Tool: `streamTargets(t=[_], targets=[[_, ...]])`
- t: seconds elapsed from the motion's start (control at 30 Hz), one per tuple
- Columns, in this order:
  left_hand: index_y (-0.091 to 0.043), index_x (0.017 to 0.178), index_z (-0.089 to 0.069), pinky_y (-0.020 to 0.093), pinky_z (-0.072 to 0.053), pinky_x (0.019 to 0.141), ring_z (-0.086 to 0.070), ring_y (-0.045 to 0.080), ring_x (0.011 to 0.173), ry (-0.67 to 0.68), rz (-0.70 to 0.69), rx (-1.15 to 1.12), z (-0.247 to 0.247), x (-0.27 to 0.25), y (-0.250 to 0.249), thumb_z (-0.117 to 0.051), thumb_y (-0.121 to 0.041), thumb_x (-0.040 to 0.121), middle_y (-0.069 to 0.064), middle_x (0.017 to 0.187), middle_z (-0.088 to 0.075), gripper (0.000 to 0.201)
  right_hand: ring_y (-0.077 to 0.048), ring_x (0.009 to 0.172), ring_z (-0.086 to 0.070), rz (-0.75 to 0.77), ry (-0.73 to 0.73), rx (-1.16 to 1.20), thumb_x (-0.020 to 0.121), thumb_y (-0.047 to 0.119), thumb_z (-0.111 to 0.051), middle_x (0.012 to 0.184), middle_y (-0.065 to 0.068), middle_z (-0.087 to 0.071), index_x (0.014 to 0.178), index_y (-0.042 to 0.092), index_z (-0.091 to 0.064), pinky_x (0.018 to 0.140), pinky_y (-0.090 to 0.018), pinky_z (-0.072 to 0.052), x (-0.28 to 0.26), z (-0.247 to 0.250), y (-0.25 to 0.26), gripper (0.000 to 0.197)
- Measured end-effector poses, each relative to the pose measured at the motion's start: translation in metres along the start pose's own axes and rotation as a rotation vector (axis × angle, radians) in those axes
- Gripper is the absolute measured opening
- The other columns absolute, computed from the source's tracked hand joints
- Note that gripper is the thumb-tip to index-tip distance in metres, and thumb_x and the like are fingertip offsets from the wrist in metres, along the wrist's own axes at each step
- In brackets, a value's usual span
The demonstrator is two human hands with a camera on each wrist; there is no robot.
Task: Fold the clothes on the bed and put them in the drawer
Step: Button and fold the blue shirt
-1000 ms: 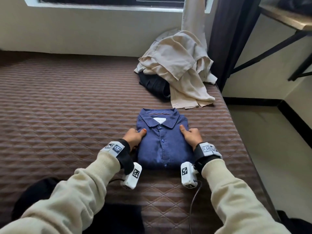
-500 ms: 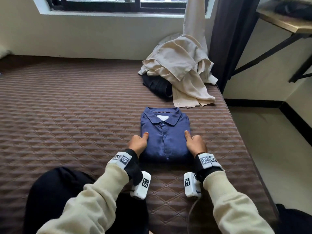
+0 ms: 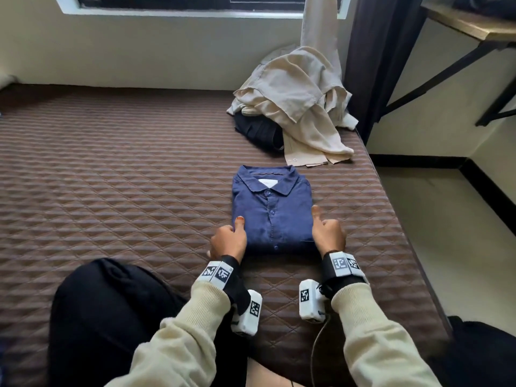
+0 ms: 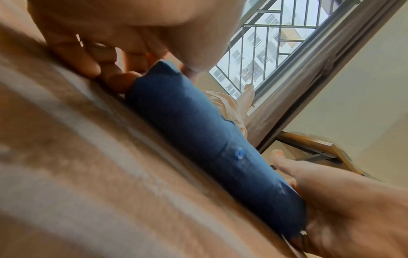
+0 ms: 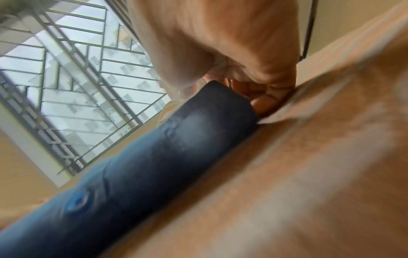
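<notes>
A navy blue shirt (image 3: 272,210) lies folded into a neat rectangle, collar away from me, on the brown quilted bed (image 3: 125,191). My left hand (image 3: 229,240) grips its near left edge, thumb on top and fingers tucked under the fabric (image 4: 198,132). My right hand (image 3: 326,233) grips the near right edge the same way, thumb up along the side, fingers beneath the shirt (image 5: 176,148). The shirt's underside and my fingertips are hidden. No drawer is in view.
A heap of unfolded beige clothes (image 3: 298,107) over a dark garment (image 3: 257,129) lies at the bed's far right corner, by a dark curtain (image 3: 382,51). The bed's right edge (image 3: 391,208) drops to the floor. My dark-trousered knee (image 3: 111,317) rests at the near left.
Both hands have slid back along the shirt's sides to its near corners, and their fingers have gone under the edges. The shirt stays in place on the bed.
</notes>
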State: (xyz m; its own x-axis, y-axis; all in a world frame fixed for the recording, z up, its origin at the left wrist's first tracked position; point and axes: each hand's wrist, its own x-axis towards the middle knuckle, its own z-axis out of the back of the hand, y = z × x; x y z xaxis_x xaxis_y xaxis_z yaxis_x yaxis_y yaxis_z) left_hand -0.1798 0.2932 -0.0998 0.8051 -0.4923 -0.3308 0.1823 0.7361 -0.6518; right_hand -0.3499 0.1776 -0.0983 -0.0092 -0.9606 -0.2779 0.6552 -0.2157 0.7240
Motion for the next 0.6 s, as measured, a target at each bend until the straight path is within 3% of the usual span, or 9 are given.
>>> streamTargets(t=[0.1,0.2,0.27,0.33,0.4,0.43,0.53,0.6], targets=[[-0.011,0.109,-0.067,0.044,-0.035,0.106,-0.055,0.038,0.114,-0.035,0.017,0.061,-0.002,-0.015,0.002,-0.034,-0.049,0.1,0.02,0.12,-0.063,0.051,-0.042,0.103,-0.058,0.052,-0.002,-0.123,0.098,0.053,-0.041,0.108,-0.029,-0.065,0.091,-0.005,-0.067,0.078,-0.039,-0.042,-0.011,-0.004,-0.01,0.064],[-0.004,0.121,-0.06,0.043,-0.036,0.101,-0.053,0.039,0.117,-0.063,0.05,0.052,0.001,-0.018,0.0,-0.032,-0.04,0.103,0.023,0.125,-0.059,0.049,-0.043,0.111,-0.055,0.006,-0.003,-0.072,0.1,0.046,-0.042,0.118,-0.031,-0.061,0.109,-0.007,-0.065,0.085,-0.039,-0.043,-0.012,0.004,-0.004,0.058],[-0.001,0.12,-0.057,0.042,-0.039,0.094,-0.054,0.04,0.115,-0.105,0.075,-0.019,0.004,-0.017,-0.001,-0.035,-0.032,0.104,0.025,0.124,-0.059,0.042,-0.044,0.112,-0.054,-0.033,-0.036,0.005,0.101,0.045,-0.041,0.119,-0.03,-0.061,0.111,-0.006,-0.064,0.086,-0.038,-0.042,-0.01,0.011,-0.002,0.057],[0.001,0.117,-0.056,0.04,-0.039,0.091,-0.053,0.041,0.114,-0.138,0.075,-0.122,0.009,-0.011,0.0,-0.035,-0.03,0.104,0.026,0.123,-0.058,0.04,-0.043,0.107,-0.056,-0.055,-0.094,0.103,0.101,0.046,-0.039,0.112,-0.028,-0.064,0.1,-0.003,-0.066,0.083,-0.037,-0.041,-0.011,0.017,-0.005,0.057],[0.001,0.117,-0.056,0.04,-0.038,0.095,-0.052,0.041,0.116,-0.134,0.043,-0.209,0.012,0.0,0.0,-0.035,-0.039,0.103,0.026,0.124,-0.058,0.048,-0.041,0.102,-0.059,-0.098,-0.136,0.178,0.098,0.054,-0.037,0.104,-0.025,-0.067,0.085,0.001,-0.066,0.085,-0.04,-0.047,-0.013,0.019,-0.009,0.061],[0.0,0.117,-0.056,0.041,-0.04,0.099,-0.052,0.04,0.116,-0.099,0.028,-0.226,0.011,0.007,-0.001,-0.036,-0.049,0.1,0.025,0.124,-0.057,0.056,-0.04,0.102,-0.059,-0.123,-0.132,0.195,0.096,0.059,-0.038,0.104,-0.024,-0.067,0.086,0.002,-0.066,0.087,-0.042,-0.049,-0.016,0.019,-0.009,0.064],[0.001,0.13,-0.048,0.043,-0.041,0.103,-0.05,0.039,0.121,0.103,0.0,-0.144,0.007,0.014,-0.011,-0.037,-0.071,0.089,0.023,0.132,-0.052,0.084,-0.039,0.107,-0.06,-0.149,-0.048,0.137,0.087,0.069,-0.047,0.116,-0.024,-0.063,0.109,-0.004,-0.062,0.092,-0.04,-0.048,-0.028,0.018,-0.01,0.078],[0.007,0.139,-0.036,0.043,-0.04,0.106,-0.045,0.04,0.128,0.211,-0.01,-0.099,0.002,0.015,-0.017,-0.045,-0.066,0.089,0.025,0.141,-0.043,0.089,-0.037,0.109,-0.058,-0.133,0.025,0.125,0.08,0.069,-0.06,0.118,-0.022,-0.062,0.113,-0.004,-0.059,0.091,-0.038,-0.047,-0.035,0.013,-0.01,0.08]])
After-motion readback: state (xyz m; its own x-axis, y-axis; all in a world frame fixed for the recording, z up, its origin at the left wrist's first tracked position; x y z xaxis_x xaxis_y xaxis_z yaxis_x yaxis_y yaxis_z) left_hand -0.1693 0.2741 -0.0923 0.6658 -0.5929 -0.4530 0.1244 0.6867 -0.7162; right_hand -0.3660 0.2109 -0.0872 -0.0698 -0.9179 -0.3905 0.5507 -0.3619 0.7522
